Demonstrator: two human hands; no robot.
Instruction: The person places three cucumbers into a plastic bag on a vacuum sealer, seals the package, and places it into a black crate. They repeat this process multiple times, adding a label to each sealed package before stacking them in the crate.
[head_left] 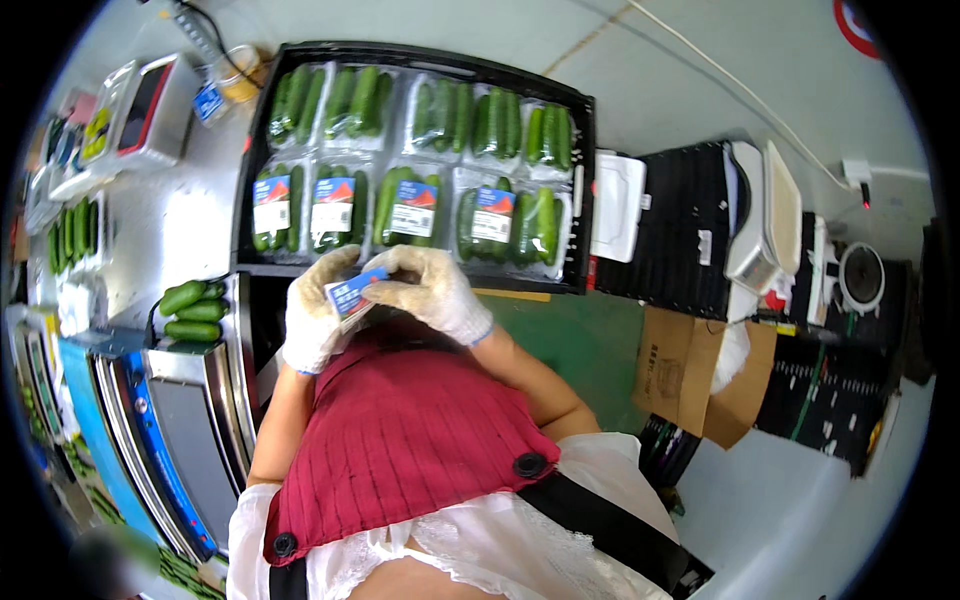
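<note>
Both of my hands wear white knit gloves and meet in front of my red apron, at the near edge of a black crate (420, 58). My left hand (318, 308) is closed around a small stack of blue-and-white labels (350, 292). From the other side, the fingers of my right hand (436, 288) pinch the upper edge of the labels. Inside the crate lie two rows of clear-wrapped cucumber packs (440, 115). Several near-row packs carry a label with a blue and red top, such as this labelled pack (410, 212); the far-row packs show none.
On the left, loose cucumbers (195, 312) lie beside a wrapping machine (190, 430). A white bin (160, 110) stands farther back. To the right are stacked black crates (680, 225), a white scale (765, 225) and an open cardboard box (680, 370).
</note>
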